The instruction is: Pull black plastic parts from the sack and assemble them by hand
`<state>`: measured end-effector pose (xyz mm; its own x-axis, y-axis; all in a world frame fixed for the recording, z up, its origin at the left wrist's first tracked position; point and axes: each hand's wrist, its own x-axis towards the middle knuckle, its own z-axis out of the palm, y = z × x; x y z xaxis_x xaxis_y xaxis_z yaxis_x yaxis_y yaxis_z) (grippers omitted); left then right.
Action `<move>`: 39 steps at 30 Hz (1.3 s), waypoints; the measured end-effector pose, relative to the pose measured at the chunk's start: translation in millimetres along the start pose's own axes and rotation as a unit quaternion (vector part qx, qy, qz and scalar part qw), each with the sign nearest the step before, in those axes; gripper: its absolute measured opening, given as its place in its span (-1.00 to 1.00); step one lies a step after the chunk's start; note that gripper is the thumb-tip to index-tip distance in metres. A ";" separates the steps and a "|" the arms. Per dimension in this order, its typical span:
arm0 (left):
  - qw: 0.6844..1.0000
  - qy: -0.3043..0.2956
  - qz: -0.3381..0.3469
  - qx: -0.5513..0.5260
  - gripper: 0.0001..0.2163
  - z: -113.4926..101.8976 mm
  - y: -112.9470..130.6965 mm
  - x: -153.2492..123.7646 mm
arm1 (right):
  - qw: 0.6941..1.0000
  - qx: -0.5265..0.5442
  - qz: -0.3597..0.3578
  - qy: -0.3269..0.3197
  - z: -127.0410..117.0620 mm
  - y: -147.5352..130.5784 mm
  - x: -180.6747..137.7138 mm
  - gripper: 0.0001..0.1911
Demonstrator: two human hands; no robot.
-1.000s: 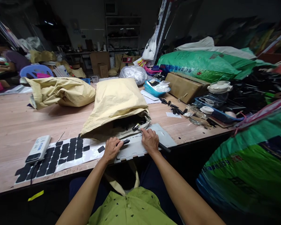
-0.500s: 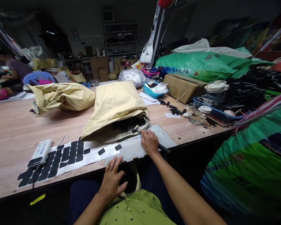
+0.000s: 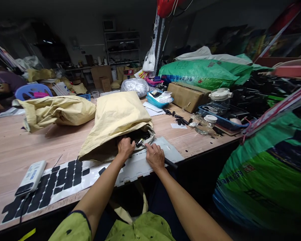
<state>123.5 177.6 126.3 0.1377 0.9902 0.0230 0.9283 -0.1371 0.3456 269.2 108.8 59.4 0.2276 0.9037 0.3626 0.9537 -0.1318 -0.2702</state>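
A small hammer (image 3: 171, 163) with a shiny metal head and a black handle is in my right hand (image 3: 155, 156), its fingers closed round the shaft. The head points left at the mouth of a cream sack (image 3: 124, 108). My left hand (image 3: 126, 147) reaches into that mouth, where dark things lie in shadow; its fingertips are hidden there. Under the sack's front edge and my right hand lies a grey-white board (image 3: 169, 147). To the left, a white sheet (image 3: 94, 177) carries rows of black rounded stickers (image 3: 61, 177).
A white device with a cable (image 3: 31, 179) rests on the sheet's left part. Another cream sack (image 3: 61, 112) lies behind left. At right stand a cardboard box (image 3: 188, 97), jars (image 3: 207, 124) and a blue tray (image 3: 243, 124). A big green bag (image 3: 263, 177) hangs beside the table edge.
My left hand has moved from the table's front edge forward into the sack's mouth. The hammer stays in my right hand at the sack's opening. The whole view has shifted slightly.
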 end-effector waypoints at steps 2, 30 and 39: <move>0.999 -0.024 -0.023 0.004 -0.75 5.8 4.1 14.9 | 1.000 0.002 0.002 -0.002 0.3 0.3 0.3 -0.65; 0.986 0.024 0.081 -0.144 -0.78 20.1 -86.9 -93.6 | 1.000 0.013 -0.007 0.027 6.4 5.0 -2.4 -0.67; 0.987 -0.002 0.060 -0.147 -0.82 17.8 -84.7 -93.0 | 0.986 0.150 -0.056 0.045 -3.1 10.2 -14.5 -0.61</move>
<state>38.3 96.6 78.3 0.2435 0.9669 0.0765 0.7645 -0.2399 0.5983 276.2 93.1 54.1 0.1533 0.8643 0.4790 0.8764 0.1050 -0.4700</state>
